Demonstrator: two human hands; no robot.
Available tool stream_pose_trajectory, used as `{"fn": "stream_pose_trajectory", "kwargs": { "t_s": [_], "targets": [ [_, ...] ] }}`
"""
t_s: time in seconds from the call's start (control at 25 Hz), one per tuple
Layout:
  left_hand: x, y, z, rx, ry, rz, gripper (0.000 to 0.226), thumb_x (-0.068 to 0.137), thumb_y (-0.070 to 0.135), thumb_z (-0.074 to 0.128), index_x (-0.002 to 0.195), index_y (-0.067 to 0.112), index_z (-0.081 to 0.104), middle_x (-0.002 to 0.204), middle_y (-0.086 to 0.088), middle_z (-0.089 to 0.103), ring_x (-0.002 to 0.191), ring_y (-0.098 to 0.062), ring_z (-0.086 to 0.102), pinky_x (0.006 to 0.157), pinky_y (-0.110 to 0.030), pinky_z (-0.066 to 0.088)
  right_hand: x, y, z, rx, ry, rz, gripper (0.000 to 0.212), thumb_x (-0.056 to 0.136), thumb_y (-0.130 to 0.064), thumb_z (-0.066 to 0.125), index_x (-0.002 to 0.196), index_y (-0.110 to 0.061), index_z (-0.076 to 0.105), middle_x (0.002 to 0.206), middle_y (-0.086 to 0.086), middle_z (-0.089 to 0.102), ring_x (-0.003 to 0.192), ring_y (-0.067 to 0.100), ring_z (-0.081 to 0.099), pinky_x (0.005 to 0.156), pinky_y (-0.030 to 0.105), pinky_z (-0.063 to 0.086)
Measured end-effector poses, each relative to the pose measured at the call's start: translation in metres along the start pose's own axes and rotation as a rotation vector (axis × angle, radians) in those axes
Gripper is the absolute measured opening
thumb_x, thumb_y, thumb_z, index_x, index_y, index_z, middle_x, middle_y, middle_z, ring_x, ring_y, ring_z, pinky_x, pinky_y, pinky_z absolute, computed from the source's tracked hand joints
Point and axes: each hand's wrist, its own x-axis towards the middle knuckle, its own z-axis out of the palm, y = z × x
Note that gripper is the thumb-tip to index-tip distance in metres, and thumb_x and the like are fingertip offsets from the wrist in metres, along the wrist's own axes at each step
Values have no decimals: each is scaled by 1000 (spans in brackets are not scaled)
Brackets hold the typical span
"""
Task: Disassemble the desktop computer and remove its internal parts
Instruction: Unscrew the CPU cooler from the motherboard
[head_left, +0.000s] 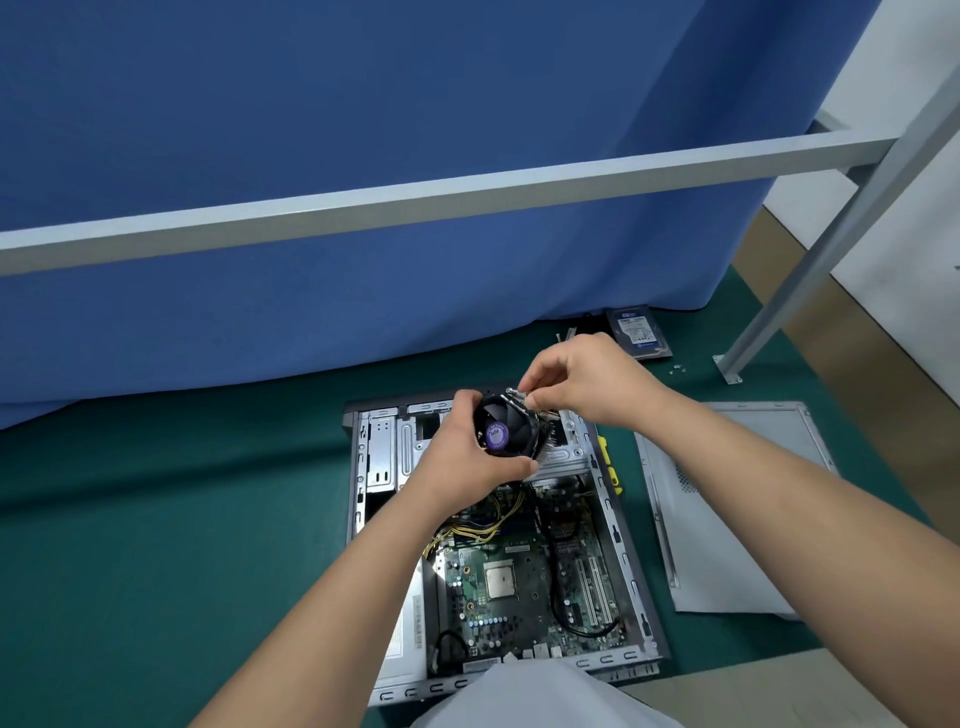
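Both bare forearms reach forward, hands meeting in the middle. The left hand (462, 452) is curled in a grip, palm facing right. The right hand (587, 384) pinches with thumb and fingertips, wrist bent.

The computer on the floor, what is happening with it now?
A person is taking it apart. The left hand holds the cooler above the open case, and the right hand pinches a part at its top edge. The CPU lies bare on the board. The side panel and a hard drive lie beside the case on the green mat.
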Motion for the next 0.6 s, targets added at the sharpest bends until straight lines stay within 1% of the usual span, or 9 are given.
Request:
{"fn": "stream_pose_trajectory", "kwargs": {
  "t_s": [0.08, 0.16, 0.2, 0.28, 0.36, 0.44, 0.52, 0.56, 0.6],
  "targets": [
    [0, -1, -1, 50, -4, 40, 85, 56, 48, 93, 118, 42, 36, 117, 6, 59, 101, -14, 63, 85, -31, 54, 0, 4, 3, 21, -35, 44, 12, 79, -21, 87, 86, -29, 80, 74, -16, 75, 71, -1, 70, 71, 19, 55],
    [0, -3, -3, 98, 5, 73, 84, 53, 52, 91, 115, 49, 34, 115, 11, 59, 101, -12, 62, 85, -30, 53, -1, 11, 5, 68, -66, 109, 12, 78, -18, 87, 83, -26, 79, 74, -12, 75, 70, 3, 70, 69, 21, 56],
    [0, -3, -3, 116, 11, 82, 83, 52, 54, 90, 113, 52, 33, 113, 16, 58, 101, -9, 62, 84, -29, 53, -2, 15, 6, 129, -89, 152, 13, 78, -15, 87, 82, -23, 78, 73, -9, 75, 67, 6, 70, 66, 21, 55],
    [-3, -4, -4, 116, 17, 92, 83, 50, 56, 90, 111, 55, 33, 112, 25, 55, 100, -1, 61, 79, -19, 49, -4, 22, 7, 365, -159, 279, 12, 81, -5, 83, 82, -14, 75, 73, -3, 74, 67, 11, 67, 63, 20, 53],
    [-5, -3, -4, 86, 17, 97, 85, 49, 58, 89, 114, 53, 36, 111, 29, 54, 99, 6, 60, 75, -10, 44, -6, 30, 6, 561, -234, 453, 12, 83, -4, 80, 87, -13, 73, 81, -1, 73, 81, 16, 63, 72, 24, 52],
    [-6, -1, -1, 41, 12, 96, 86, 49, 59, 89, 119, 48, 40, 113, 26, 58, 100, 8, 60, 79, -13, 45, -10, 39, 10, 676, -307, 619, 13, 85, -14, 77, 94, -17, 69, 95, 1, 69, 91, 21, 61, 82, 31, 53],
    [-5, 0, 1, 16, 5, 95, 87, 51, 58, 89, 123, 44, 42, 115, 22, 61, 102, 2, 63, 84, -20, 50, -16, 46, 19, 888, -360, 698, 17, 89, -19, 69, 104, -15, 64, 105, 9, 66, 95, 28, 66, 91, 40, 58],
    [-5, 1, 2, 14, 0, 94, 86, 53, 57, 90, 123, 43, 42, 115, 21, 62, 101, 2, 63, 84, -19, 51, -20, 48, 23, 1004, -359, 703, 20, 90, -19, 67, 109, -12, 63, 106, 13, 67, 96, 30, 69, 91, 42, 59],
    [-6, 2, 3, 13, 2, 91, 84, 54, 56, 90, 123, 43, 42, 114, 21, 63, 99, 5, 63, 80, -14, 49, -23, 50, 26, 1087, -350, 694, 24, 91, -19, 67, 112, -9, 64, 106, 15, 69, 96, 32, 71, 89, 42, 60]
  ]
}}
